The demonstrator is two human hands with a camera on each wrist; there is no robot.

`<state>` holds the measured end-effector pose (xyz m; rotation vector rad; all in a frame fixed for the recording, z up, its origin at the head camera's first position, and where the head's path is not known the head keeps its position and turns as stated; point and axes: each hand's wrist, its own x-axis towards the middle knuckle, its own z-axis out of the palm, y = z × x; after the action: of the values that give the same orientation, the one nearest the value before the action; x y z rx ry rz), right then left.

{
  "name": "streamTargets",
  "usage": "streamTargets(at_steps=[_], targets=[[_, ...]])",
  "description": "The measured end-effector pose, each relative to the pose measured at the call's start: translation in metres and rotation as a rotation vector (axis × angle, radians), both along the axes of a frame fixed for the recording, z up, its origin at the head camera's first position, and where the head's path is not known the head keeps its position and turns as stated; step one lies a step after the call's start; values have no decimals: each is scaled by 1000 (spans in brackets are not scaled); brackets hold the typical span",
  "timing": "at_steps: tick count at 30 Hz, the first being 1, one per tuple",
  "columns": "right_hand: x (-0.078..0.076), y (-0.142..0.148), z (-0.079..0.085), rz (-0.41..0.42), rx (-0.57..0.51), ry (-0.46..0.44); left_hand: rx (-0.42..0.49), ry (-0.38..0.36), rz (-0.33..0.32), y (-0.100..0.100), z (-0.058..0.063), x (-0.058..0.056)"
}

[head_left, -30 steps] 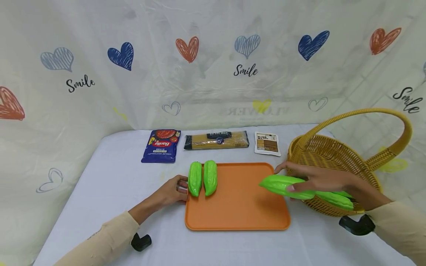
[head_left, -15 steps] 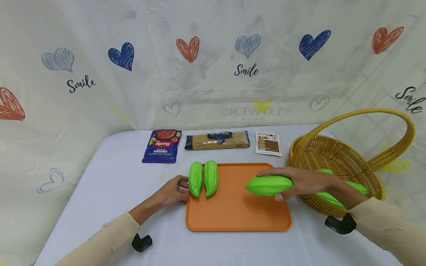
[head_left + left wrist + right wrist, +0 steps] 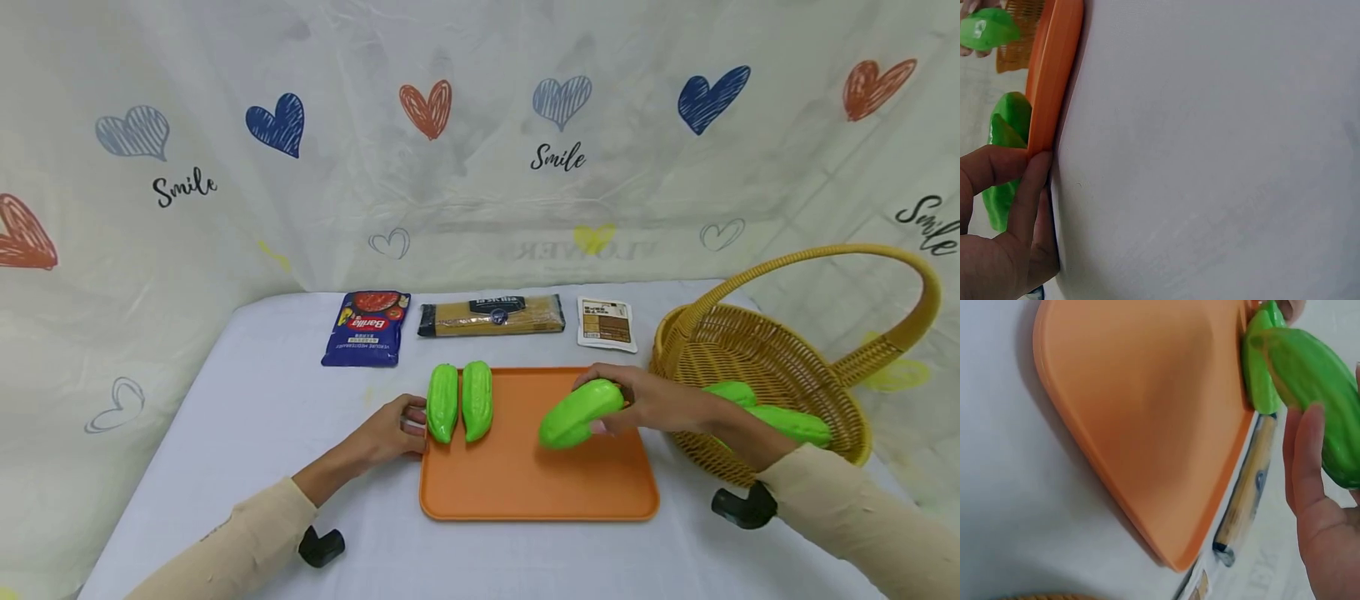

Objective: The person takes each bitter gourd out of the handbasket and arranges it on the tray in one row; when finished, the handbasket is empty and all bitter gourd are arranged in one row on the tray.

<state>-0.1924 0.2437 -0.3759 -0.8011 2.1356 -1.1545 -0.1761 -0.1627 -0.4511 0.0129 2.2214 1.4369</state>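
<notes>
My right hand point(image 3: 648, 402) grips a bright green bitter melon point(image 3: 576, 417) above the right half of the orange tray point(image 3: 536, 492). In the right wrist view, this bitter melon point(image 3: 1316, 378) lies between fingers and thumb, clear of the tray. Two more bitter melons, one at the edge point(image 3: 442, 404) and one beside it point(image 3: 477, 402), lie side by side at the tray's upper left. At the tray's left edge my left hand point(image 3: 392, 429) pinches the rim; the left wrist view shows its thumb and fingers point(image 3: 1035, 178) on the orange rim.
A wicker basket point(image 3: 750, 342) with a tall handle stands right of the tray, with bitter melons point(image 3: 787, 423) inside, partly behind my right forearm. Along the back lie a blue sauce pouch point(image 3: 366, 329), a spaghetti pack point(image 3: 491, 317) and a small white-brown packet point(image 3: 606, 324).
My right hand has carried the bitter melon leftward from the basket's edge to over the tray, and the melon has turned to slant. My left hand stays at the tray's rim.
</notes>
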Motion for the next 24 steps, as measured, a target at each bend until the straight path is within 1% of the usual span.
streamTargets(at_steps=[2,4,7,10,14,16,19,22,24], targets=[[-2,-4,-3,-17,-10,28,1,1,2,0,0,0],[-3,-8,-6,-31,-28,38,6,0,5,0,-1,0],[-3,-14,-10,-48,-77,5,15,1,9,0,-2,-1],[-4,-20,-13,-60,-116,-6,25,-2,13,0,-2,-1],[-5,-26,-14,-79,-104,61,18,-2,9,0,-2,-1],[-6,-30,-15,-86,-89,71,9,-1,9,-1,-2,-1],[-7,-34,-16,-98,-79,30,0,-1,9,-1,-2,-2],[-7,-37,-17,-108,-113,-45,7,-2,7,-2,-2,-2],[-8,-39,-19,-116,-137,-67,13,-3,3,-2,-2,-2]])
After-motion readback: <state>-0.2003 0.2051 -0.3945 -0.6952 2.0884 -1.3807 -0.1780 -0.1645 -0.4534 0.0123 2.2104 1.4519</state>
